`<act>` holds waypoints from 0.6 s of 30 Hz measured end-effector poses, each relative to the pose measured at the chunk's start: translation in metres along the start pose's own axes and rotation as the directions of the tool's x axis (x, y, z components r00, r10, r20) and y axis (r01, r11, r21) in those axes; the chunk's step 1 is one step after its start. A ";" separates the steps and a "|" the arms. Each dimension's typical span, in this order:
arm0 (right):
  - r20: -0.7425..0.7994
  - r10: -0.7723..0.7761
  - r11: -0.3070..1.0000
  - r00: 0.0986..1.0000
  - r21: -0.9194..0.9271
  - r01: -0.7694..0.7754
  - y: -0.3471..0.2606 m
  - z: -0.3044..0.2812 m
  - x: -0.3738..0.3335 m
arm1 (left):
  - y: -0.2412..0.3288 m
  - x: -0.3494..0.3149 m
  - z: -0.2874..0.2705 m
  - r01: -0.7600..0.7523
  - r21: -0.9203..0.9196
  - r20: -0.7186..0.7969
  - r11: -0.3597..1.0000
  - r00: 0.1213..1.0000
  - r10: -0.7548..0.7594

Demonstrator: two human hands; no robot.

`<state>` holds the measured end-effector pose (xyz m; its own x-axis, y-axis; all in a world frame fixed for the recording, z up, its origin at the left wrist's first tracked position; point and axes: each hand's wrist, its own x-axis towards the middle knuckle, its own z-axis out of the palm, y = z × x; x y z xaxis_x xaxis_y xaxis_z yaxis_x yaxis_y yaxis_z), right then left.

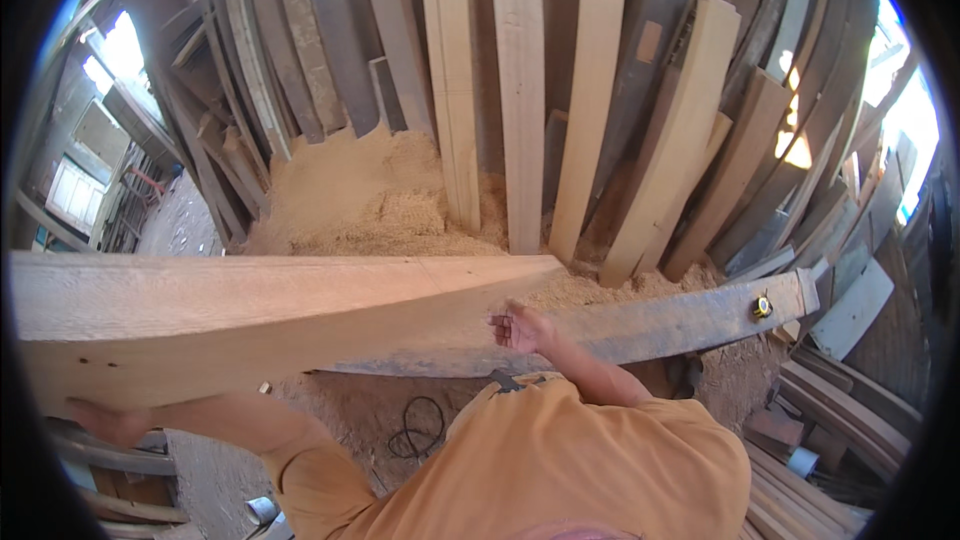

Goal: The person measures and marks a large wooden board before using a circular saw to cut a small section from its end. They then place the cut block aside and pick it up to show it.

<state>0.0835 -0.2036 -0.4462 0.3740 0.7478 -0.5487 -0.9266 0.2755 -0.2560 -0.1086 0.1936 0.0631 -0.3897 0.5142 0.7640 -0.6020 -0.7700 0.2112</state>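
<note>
Indoors, by sawdust [360,185], one desk [650,325] holds one tape [763,307]; left hand [110,422] grips one board [250,320], right hand [517,328] curls, its hold unclear.

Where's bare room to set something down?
The grey beam has a mostly bare stretch between the right hand and the tape measure. The littered floor lies open between the left forearm and black cord. It is crowded beyond the beam, with sawdust and leaning boards, and at lower right, with stacked timber.

Pinkish-tan beam [240,325], orange-brown shirt [580,450], golden-tan sawdust [360,185]
</note>
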 end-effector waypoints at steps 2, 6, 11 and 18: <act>-0.135 -0.044 0.985 0.990 -0.171 0.021 -0.014 -0.012 -0.010 | 0.000 -0.019 0.034 0.066 -0.134 0.091 0.989 0.994 -0.054; -0.225 -0.180 0.945 0.958 -0.309 0.105 -0.045 -0.025 -0.035 | 0.012 -0.089 0.099 0.393 -0.231 0.235 0.890 0.910 -0.341; -0.389 -0.324 0.907 0.863 -0.386 0.167 -0.078 -0.038 -0.080 | 0.018 -0.121 0.166 0.621 -0.081 0.435 0.779 0.725 -0.533; -0.477 -0.617 0.663 0.626 -0.744 0.086 -0.096 -0.107 -0.150 | 0.007 -0.214 0.224 0.332 0.114 0.552 0.936 0.762 -0.338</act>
<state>0.1206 -0.4067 -0.4242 0.8246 0.0101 -0.5656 -0.5522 -0.2026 -0.8087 0.1268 -0.0062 0.0376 0.2912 0.4439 0.8474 -0.6134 -0.5931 0.5215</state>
